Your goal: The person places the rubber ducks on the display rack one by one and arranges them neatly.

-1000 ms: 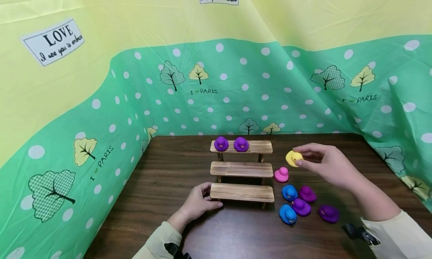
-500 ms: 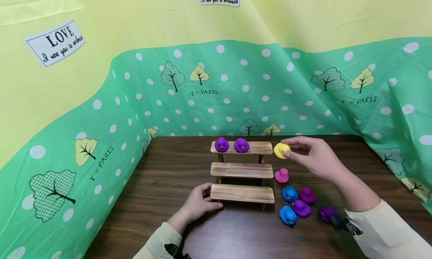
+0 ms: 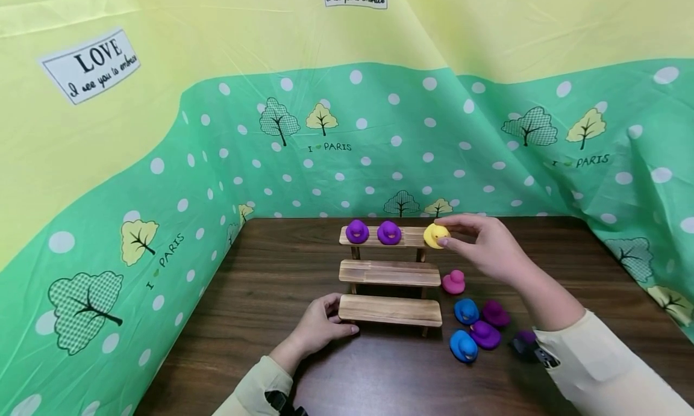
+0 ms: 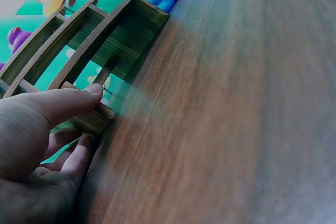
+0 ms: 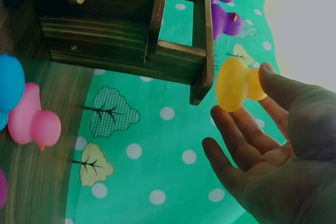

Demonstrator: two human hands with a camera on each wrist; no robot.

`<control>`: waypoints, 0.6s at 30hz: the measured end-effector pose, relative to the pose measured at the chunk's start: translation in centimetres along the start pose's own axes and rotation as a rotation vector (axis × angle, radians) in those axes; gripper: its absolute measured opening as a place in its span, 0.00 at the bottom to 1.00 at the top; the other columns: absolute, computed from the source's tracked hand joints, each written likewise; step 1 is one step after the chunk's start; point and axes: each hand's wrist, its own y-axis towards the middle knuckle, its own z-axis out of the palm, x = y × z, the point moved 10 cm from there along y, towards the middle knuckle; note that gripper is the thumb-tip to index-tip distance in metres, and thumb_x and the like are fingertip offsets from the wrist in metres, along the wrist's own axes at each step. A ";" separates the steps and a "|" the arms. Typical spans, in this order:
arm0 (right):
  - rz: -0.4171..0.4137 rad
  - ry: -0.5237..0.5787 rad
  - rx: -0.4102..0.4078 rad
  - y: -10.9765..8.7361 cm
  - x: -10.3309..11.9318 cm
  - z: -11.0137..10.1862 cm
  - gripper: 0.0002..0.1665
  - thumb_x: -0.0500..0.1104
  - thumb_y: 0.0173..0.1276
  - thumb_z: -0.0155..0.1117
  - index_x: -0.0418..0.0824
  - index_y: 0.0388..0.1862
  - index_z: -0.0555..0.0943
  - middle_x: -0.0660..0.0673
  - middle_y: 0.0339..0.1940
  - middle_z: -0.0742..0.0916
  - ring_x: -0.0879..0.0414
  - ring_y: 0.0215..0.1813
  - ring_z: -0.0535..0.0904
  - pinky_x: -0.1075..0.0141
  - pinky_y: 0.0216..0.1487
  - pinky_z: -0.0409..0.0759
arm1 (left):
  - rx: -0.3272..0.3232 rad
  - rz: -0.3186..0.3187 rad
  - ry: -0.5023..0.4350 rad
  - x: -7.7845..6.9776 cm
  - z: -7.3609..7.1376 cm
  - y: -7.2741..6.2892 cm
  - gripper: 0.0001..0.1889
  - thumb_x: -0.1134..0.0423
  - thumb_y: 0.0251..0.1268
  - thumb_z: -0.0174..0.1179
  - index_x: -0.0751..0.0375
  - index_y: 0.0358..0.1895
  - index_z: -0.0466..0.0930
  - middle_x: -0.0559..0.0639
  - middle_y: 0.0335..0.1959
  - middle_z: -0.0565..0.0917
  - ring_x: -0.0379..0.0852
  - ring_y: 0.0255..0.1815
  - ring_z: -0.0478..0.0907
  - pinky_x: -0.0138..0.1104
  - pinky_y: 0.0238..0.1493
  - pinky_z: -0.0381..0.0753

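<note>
Between thumb and fingers my right hand (image 3: 485,245) pinches a yellow rubber duck (image 3: 435,236) at the right end of the top step. The right wrist view shows that yellow duck (image 5: 232,85) close to the step's edge, seemingly a little off the wood. Two purple ducks (image 3: 389,232) sit on the left half of that top step. My left hand (image 3: 320,324) grips the lower left end of the three-step wooden stand (image 3: 389,309). In the left wrist view, the thumb lies on the stand's lower frame (image 4: 100,114) and the fingers curl beneath.
Right of the stand, a pink duck (image 3: 453,282), two blue ducks (image 3: 463,345) and several purple ducks (image 3: 485,335) lie on the dark wooden table (image 3: 238,271). One purple duck is partly covered by the right wrist strap. A printed curtain (image 3: 347,133) encloses the table behind.
My right hand has carried the yellow duck leftward and slightly away, from beside the stand to the top step's right end. The left hand keeps its grip in place.
</note>
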 end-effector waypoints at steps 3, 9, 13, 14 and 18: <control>-0.008 -0.016 0.008 0.4 0.3 0.4 0.18 0.44 0.70 0.76 0.45 0.58 0.88 0.43 0.57 0.89 0.45 0.59 0.85 0.61 0.56 0.85 | 0.002 0.003 -0.001 0.0 0.0 0.0 0.30 0.78 0.51 0.78 0.71 0.60 0.79 0.57 0.52 0.84 0.49 0.52 0.84 0.34 0.55 0.87; 0.013 -0.003 0.037 0.9 0.3 1.1 0.18 0.46 0.71 0.75 0.44 0.58 0.88 0.42 0.56 0.89 0.43 0.61 0.83 0.42 0.60 0.82 | 0.001 0.000 -0.010 -0.1 0.0 0.0 0.30 0.78 0.52 0.78 0.71 0.60 0.78 0.57 0.53 0.84 0.50 0.53 0.84 0.34 0.55 0.87; 0.028 -0.009 0.047 1.3 0.1 1.6 0.18 0.45 0.72 0.75 0.45 0.59 0.87 0.41 0.58 0.89 0.43 0.63 0.81 0.43 0.60 0.81 | -0.002 0.000 -0.007 0.0 -0.1 0.0 0.30 0.77 0.52 0.78 0.71 0.60 0.78 0.57 0.53 0.84 0.51 0.53 0.84 0.34 0.55 0.87; 0.030 -0.017 0.049 1.3 0.0 1.7 0.18 0.46 0.72 0.74 0.45 0.59 0.87 0.42 0.58 0.88 0.43 0.63 0.81 0.45 0.60 0.81 | -0.003 -0.001 -0.008 0.1 -0.1 0.0 0.30 0.77 0.51 0.78 0.71 0.60 0.78 0.57 0.53 0.84 0.51 0.53 0.84 0.34 0.55 0.87; 0.042 -0.041 0.050 1.5 -0.3 2.2 0.18 0.46 0.73 0.73 0.46 0.60 0.86 0.42 0.61 0.87 0.46 0.61 0.81 0.56 0.48 0.81 | -0.003 -0.006 -0.008 0.1 -0.2 0.0 0.30 0.77 0.52 0.78 0.71 0.61 0.78 0.57 0.54 0.84 0.51 0.53 0.84 0.34 0.55 0.87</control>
